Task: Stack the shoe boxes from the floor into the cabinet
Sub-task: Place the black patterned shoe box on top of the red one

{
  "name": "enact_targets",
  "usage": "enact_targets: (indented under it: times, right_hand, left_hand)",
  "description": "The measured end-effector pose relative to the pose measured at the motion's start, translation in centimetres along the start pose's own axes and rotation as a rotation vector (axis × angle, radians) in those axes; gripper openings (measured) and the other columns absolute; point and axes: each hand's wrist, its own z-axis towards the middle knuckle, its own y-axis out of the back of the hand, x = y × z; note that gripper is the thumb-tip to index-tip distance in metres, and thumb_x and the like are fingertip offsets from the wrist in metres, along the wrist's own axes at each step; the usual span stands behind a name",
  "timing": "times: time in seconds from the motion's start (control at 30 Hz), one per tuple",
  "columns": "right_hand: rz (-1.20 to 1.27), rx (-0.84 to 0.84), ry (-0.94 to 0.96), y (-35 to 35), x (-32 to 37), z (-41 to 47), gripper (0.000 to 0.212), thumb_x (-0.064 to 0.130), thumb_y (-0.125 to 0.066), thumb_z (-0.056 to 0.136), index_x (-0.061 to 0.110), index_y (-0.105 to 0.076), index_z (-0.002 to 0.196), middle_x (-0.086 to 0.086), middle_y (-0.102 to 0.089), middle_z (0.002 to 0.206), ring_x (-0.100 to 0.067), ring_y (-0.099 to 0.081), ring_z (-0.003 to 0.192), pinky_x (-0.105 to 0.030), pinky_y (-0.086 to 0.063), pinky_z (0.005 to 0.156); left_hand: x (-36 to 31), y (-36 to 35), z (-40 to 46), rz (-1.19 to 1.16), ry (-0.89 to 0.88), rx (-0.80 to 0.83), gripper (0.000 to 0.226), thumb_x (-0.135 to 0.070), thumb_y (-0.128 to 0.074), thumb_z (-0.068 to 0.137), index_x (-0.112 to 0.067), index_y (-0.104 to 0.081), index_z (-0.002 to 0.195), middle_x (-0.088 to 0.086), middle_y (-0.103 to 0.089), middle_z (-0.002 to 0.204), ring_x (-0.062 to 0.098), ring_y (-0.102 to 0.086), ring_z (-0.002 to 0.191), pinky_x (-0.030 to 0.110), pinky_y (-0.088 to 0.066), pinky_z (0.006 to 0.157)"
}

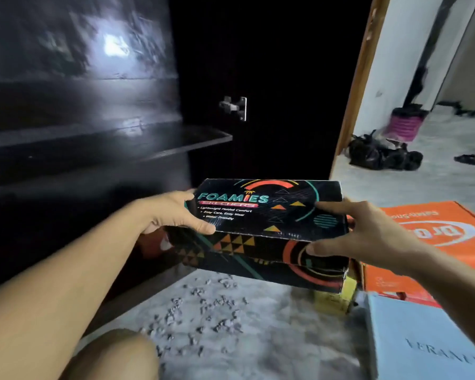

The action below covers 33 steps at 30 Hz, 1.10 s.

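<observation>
Both hands clamp the black Foamies shoe box [269, 209], left hand [173, 212] at its left end, right hand [365, 234] at its right, above the floor [231, 325] before the cabinet's dark shelf [148, 141]; carrying underway, next sliding it level over the shelf edge.

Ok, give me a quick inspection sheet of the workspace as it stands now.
Surface: grey speckled floor, grit scattered on it.
Job's things: black patterned Foamies shoe box held above the floor; orange cardboard box and pale blue box on the floor; dark cabinet shelf bare where visible.
Clutter: yellow box under the black one; black bags, pink bin.
Hands: left hand and right hand grip the black box's ends.
Cables: nothing seen.
Surroundings: open cabinet door, metal hinge.
</observation>
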Motion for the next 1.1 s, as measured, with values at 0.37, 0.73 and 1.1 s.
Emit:
enact_targets:
  times: [0.37,0.73,1.1]
  right_hand:
    - [-0.102,0.250,0.137,-12.4,1.7,17.1,0.045,0.024,-0.081,0.070,0.032,-0.068,0.112,0.004,-0.065,0.106,-0.009,-0.061,0.094,-0.018,-0.050,0.077]
    - [-0.230,0.259,0.210,-24.6,0.2,38.5,0.055,0.011,-0.065,0.080,0.027,-0.057,0.132,-0.003,-0.055,0.134,-0.023,-0.054,0.121,-0.034,-0.043,0.105]
    - [-0.267,0.131,0.159,-29.6,-0.9,47.5,0.058,0.008,-0.053,0.081,0.032,-0.054,0.133,-0.012,-0.059,0.130,-0.030,-0.056,0.119,-0.034,-0.046,0.100]
  left_hand:
    - [10.6,6.0,6.0,-0.163,0.265,-0.255,0.093,-0.001,-0.087,0.057,-0.009,-0.043,0.139,-0.003,-0.060,0.102,0.013,-0.055,0.097,0.024,-0.036,0.085]
    - [18.6,11.6,17.6,-0.098,0.210,-0.641,0.076,0.004,-0.083,0.065,-0.002,-0.048,0.133,0.002,-0.057,0.118,0.011,-0.048,0.099,0.018,-0.036,0.082]
    - [23.3,12.4,25.7,0.009,0.184,-0.867,0.075,0.005,-0.077,0.074,0.006,-0.041,0.139,0.006,-0.054,0.131,0.017,-0.051,0.116,-0.001,-0.032,0.078]
